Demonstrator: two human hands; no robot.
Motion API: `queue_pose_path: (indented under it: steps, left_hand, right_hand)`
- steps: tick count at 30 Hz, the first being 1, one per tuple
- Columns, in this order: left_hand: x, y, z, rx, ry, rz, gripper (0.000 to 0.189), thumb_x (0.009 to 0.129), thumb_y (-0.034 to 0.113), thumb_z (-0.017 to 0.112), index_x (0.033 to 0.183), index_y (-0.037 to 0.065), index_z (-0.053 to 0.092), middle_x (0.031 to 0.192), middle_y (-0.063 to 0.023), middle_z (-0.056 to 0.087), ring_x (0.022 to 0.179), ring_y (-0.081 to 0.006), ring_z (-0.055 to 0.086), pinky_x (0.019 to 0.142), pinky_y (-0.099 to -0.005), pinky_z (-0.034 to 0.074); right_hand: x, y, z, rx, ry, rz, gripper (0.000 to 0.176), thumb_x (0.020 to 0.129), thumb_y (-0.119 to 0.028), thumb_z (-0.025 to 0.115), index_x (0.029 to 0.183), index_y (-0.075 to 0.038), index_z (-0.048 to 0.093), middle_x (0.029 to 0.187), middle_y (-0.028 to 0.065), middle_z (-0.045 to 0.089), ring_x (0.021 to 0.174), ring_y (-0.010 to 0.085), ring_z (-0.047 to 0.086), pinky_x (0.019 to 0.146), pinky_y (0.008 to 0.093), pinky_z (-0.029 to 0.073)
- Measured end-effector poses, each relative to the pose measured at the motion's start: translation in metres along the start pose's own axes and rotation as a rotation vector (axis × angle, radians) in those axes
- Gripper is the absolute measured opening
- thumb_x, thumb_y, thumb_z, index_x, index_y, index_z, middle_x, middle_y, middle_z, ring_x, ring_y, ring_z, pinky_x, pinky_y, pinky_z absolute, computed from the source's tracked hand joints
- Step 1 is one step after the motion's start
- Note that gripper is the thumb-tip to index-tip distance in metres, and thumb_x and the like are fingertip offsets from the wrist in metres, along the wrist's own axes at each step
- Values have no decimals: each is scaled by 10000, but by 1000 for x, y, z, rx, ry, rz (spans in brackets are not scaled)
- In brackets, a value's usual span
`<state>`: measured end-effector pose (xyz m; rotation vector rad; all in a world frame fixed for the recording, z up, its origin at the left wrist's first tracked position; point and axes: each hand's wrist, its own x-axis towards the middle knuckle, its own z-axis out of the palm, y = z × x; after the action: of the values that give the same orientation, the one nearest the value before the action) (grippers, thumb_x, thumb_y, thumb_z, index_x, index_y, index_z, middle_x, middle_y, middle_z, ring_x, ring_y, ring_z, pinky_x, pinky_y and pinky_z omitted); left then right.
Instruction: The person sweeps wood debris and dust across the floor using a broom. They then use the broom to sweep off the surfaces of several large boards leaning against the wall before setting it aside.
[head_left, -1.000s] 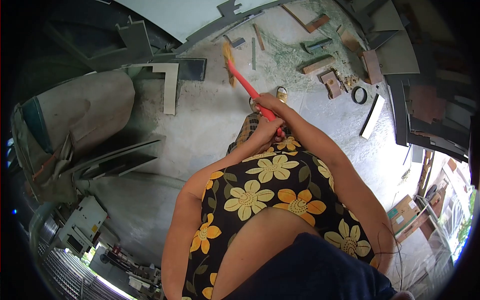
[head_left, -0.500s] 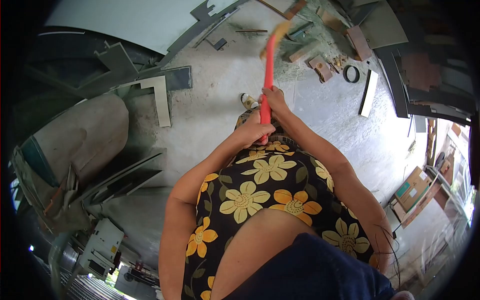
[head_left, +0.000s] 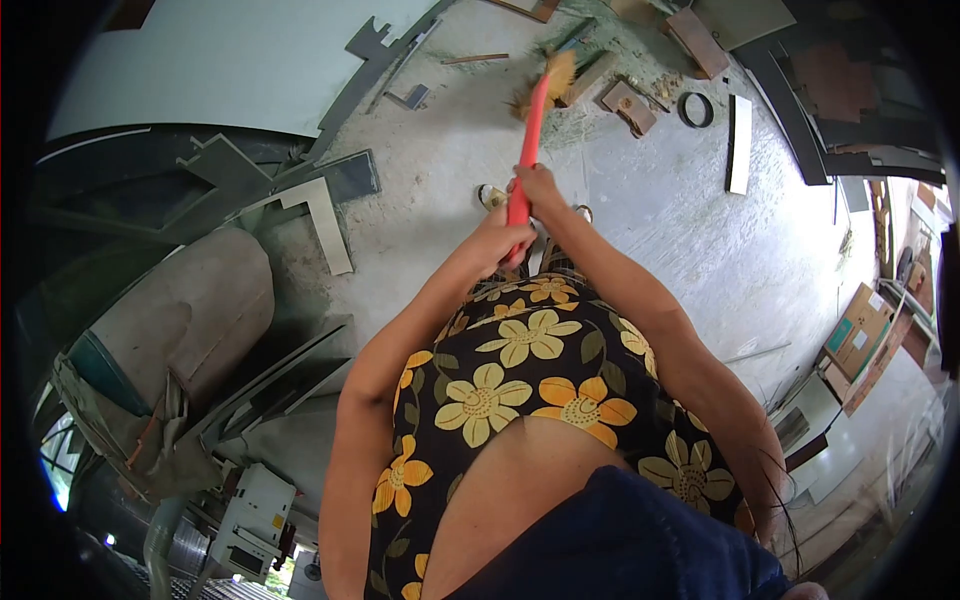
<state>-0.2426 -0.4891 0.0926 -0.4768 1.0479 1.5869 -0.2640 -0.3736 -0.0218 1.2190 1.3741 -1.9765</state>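
Note:
Both my hands grip the red handle of a broom (head_left: pixel 534 130), which points away from me over the floor. My left hand (head_left: pixel 497 243) is closed around the handle's near end, close to my body. Farther up, my right hand (head_left: pixel 540 190) wraps the handle too. The broom's tan bristles fan out at the far end, beside a small heap of wood scraps and debris. A brown block (head_left: pixel 630 106) lies just right of the bristles, with a black ring (head_left: pixel 696 110) beyond it.
A white strip (head_left: pixel 739 145) lies on the floor (head_left: pixel 640 200) at right. To the left are an L-shaped pale board (head_left: pixel 323 222), a large rounded tan object (head_left: pixel 195 310) and leaning dark panels. A big white sheet (head_left: pixel 230 70) fills the upper left; cardboard boxes (head_left: pixel 858 325) stand at right.
The broom head has come down and slightly left in view, with its bristles now spread wider. Both hands have shifted slightly left, still on the handle. The whole view has turned a little.

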Motion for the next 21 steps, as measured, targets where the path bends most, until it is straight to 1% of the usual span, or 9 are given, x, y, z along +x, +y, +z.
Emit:
queue_pose_path:
  steps: [3,6,7,10,11,13,14,17,21]
  left_hand:
    - [-45,-11,26,124,143,98,337,757,40,534,1044,14,360,618,-45,440,390,-108,411,333,-248,297]
    - [-49,-26,47,187,204,199,417,765,41,527,1117,-4,307,653,-52,448,408,-108,424,340,-244,304]
    - [-40,-34,55,117,246,245,303,767,49,532,1021,-6,376,619,-49,447,393,-114,431,329,-241,295]
    - [-2,-37,82,76,237,91,174,760,45,537,885,10,421,583,-45,446,375,-120,433,314,-243,281]
    - [8,-37,98,73,248,74,134,744,52,548,773,31,419,544,-38,440,357,-123,428,304,-242,266]
    - [39,-45,119,152,156,-36,155,732,53,544,810,34,412,546,-38,441,356,-123,424,306,-239,269]
    - [53,-46,128,189,114,-88,169,726,53,542,829,35,408,547,-38,441,355,-122,423,308,-237,271]
    - [80,-45,151,299,12,-128,246,712,52,537,899,38,377,543,-34,432,360,-122,423,313,-244,295]
    - [65,-45,175,417,-98,-50,371,706,38,531,1017,8,329,601,-38,441,377,-118,426,335,-255,335]
  right_hand:
    - [-48,1,11,-39,-108,12,225,824,-101,503,971,0,366,642,93,503,477,179,512,399,328,442]
    - [-56,-2,9,-54,-249,57,223,829,-120,510,969,-3,383,646,79,501,476,162,507,401,320,444]
    - [-55,-1,4,-58,-300,72,221,831,-127,512,967,-2,392,650,76,503,476,158,506,403,316,444]
    - [-40,-2,-32,-71,-310,61,210,829,-148,523,945,4,434,641,63,507,471,154,500,411,305,447]
    - [-34,-1,-52,-90,-271,69,200,821,-169,529,907,6,490,643,68,529,483,161,513,422,302,446]
    - [-16,6,-102,-121,-152,45,202,811,-181,531,883,7,518,655,87,554,500,175,531,432,312,443]
    - [-4,11,-131,-121,-114,77,179,828,-165,527,921,-20,479,646,75,511,499,174,497,429,301,441]
    - [-13,2,-187,172,50,41,151,819,-139,509,882,-20,442,624,80,496,498,188,494,425,321,431]
    - [-55,-18,-205,336,131,-63,170,806,-108,501,917,-22,405,630,70,482,504,176,508,419,320,433]
